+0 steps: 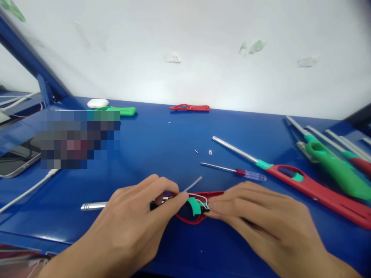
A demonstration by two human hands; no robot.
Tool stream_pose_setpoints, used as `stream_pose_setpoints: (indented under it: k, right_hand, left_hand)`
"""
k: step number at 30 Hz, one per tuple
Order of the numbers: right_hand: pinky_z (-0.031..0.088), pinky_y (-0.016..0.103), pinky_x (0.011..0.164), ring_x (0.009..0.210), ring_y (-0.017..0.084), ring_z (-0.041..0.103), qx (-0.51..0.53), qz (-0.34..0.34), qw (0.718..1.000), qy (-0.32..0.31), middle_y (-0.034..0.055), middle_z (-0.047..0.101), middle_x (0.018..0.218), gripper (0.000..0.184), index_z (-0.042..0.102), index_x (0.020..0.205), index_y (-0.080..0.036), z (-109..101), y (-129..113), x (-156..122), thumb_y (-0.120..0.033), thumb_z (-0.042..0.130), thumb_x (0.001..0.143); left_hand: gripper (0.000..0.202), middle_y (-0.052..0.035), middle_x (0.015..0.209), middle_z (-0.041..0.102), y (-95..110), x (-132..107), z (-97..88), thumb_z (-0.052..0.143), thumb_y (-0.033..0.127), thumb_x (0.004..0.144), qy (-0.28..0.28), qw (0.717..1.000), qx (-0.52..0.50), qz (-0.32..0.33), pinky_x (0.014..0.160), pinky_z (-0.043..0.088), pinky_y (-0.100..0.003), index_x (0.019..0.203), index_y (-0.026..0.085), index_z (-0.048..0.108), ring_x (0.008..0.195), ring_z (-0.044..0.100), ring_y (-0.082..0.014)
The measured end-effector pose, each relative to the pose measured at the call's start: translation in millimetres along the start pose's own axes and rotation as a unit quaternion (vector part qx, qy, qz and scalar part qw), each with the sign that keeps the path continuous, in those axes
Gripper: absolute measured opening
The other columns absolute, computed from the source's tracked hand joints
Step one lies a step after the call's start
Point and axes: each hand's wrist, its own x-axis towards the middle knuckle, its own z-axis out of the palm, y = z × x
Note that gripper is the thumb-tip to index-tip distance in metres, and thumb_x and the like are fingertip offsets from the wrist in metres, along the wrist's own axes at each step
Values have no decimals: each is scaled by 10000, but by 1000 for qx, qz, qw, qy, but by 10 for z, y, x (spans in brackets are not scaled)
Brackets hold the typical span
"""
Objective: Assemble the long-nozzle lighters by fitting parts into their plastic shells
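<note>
An opened red stick lighter lies in front of me with its inside showing. Its green trigger and looping white wires are exposed, and a thin translucent tube sticks up beside them. My left hand grips the front part, thumb and forefinger pinched together. The metal barrel tip pokes out to the left of that hand. At the handle end, my right hand pinches the body near the wires. Its fingers hide the rest of the handle.
A screwdriver and a whole red lighter lie beyond my right hand. Green lighter and others sit far right. A red shell half, small pin and pink piece are farther back. Left are a phone and cable.
</note>
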Motion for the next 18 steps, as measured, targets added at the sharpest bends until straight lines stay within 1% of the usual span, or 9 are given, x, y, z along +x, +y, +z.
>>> stream_pose_setpoints:
  k: [2,4,6,7,9,12,15,18]
  right_hand:
    - [674,280,767,828,174,825,6,5,1000,8,-15,861,951,242,797,1074,-271,17,0,-15,-100,629,1042]
    - [677,268,770,835,170,827,-5,-8,1000,1,-15,863,959,234,797,1078,-264,13,-8,-8,-100,634,1044]
    - [680,248,770,832,161,831,-19,-20,1000,-10,-20,865,961,217,801,1073,-257,-6,-22,15,-109,644,1047]
    - [681,243,771,829,157,831,-25,-22,999,-10,-22,865,959,213,801,1068,-254,-15,-30,26,-113,642,1051]
    - [683,248,770,821,156,828,-35,-19,999,-5,-20,863,954,204,800,1049,-246,-27,-42,39,-122,638,1061]
    - [688,274,760,800,165,823,-49,-26,998,4,-9,859,940,171,795,1031,-228,-25,-54,35,-126,660,1051]
    - [699,306,751,783,179,821,-48,-30,998,15,-7,862,946,165,790,1056,-235,-11,-73,28,-107,696,1013]
    - [699,302,738,781,179,823,-52,-34,998,15,-16,866,953,167,781,1069,-249,5,-97,10,-119,690,1017]
  left_hand:
    - [499,-23,1133,697,0,-16,-6,480,-28,1007,4,999,-37,-14,709,527,-266,1355,291,642,902,675,-151]
    - [436,-28,1154,695,4,-18,-11,502,-2,1047,10,997,-72,-26,831,557,-255,1352,273,650,966,677,-142]
    - [378,-28,1147,692,9,-7,-11,512,19,1070,12,995,-90,-29,872,555,-250,1321,258,663,974,671,-135]
    - [362,-27,1141,689,11,1,-8,518,30,1074,9,995,-90,-29,851,552,-248,1309,259,670,955,665,-133]
    - [353,-23,1118,687,11,19,1,525,41,1071,7,997,-78,-26,763,536,-253,1292,268,680,897,653,-135]
    - [382,-22,1087,690,9,31,11,508,24,1045,9,999,-38,-15,651,485,-285,1270,275,688,822,636,-153]
    - [399,-20,1060,693,15,22,2,486,-15,1008,6,1000,-27,-6,656,475,-315,1218,258,688,800,627,-168]
    - [391,-13,1036,699,32,16,-19,478,-32,998,5,999,-30,-8,664,462,-327,1166,249,691,796,624,-172]
